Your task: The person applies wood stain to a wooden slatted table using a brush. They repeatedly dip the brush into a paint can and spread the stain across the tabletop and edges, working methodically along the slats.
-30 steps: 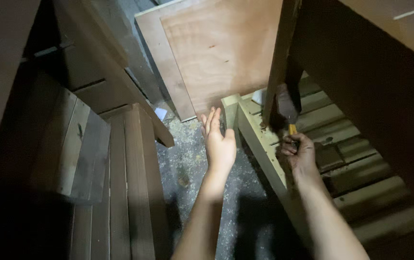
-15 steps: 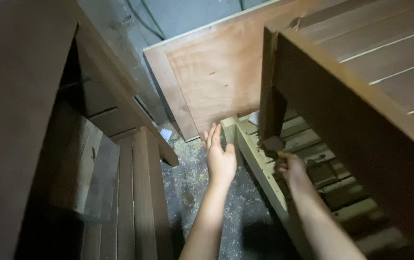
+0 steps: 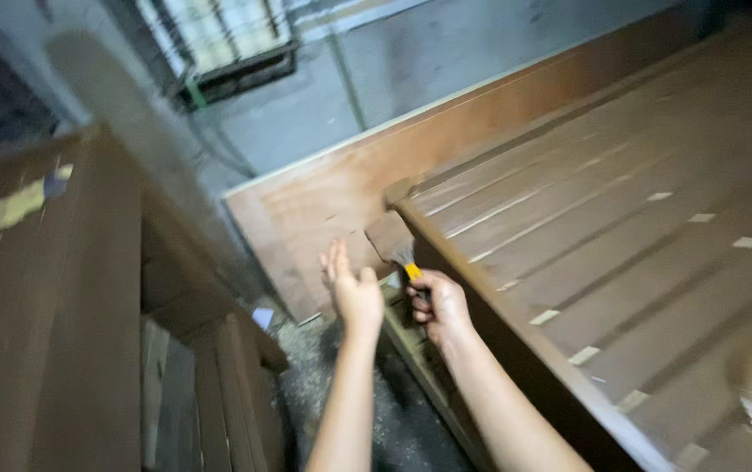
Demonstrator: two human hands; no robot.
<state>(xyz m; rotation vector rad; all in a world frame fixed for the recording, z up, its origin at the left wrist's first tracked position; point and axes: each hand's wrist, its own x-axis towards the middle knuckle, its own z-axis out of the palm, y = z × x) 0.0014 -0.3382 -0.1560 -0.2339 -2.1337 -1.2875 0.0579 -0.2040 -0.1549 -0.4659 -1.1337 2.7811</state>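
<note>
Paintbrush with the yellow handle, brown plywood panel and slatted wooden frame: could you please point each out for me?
Paintbrush with the yellow handle [image 3: 404, 259], head view, on its bristles above the right hand's grip.
Brown plywood panel [image 3: 323, 205], head view, on its bare face.
Slatted brown wooden frame [image 3: 620, 236], head view, on a top slat.

Dim room — grey plastered wall [image 3: 446, 70], barred window [image 3: 218, 39] upper left, gritty concrete floor [image 3: 358, 385] below.

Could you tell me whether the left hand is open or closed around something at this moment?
Open: the left hand is spread flat, fingers pointing up, holding nothing, just before the plywood panel. The right hand holds the paintbrush.
</note>
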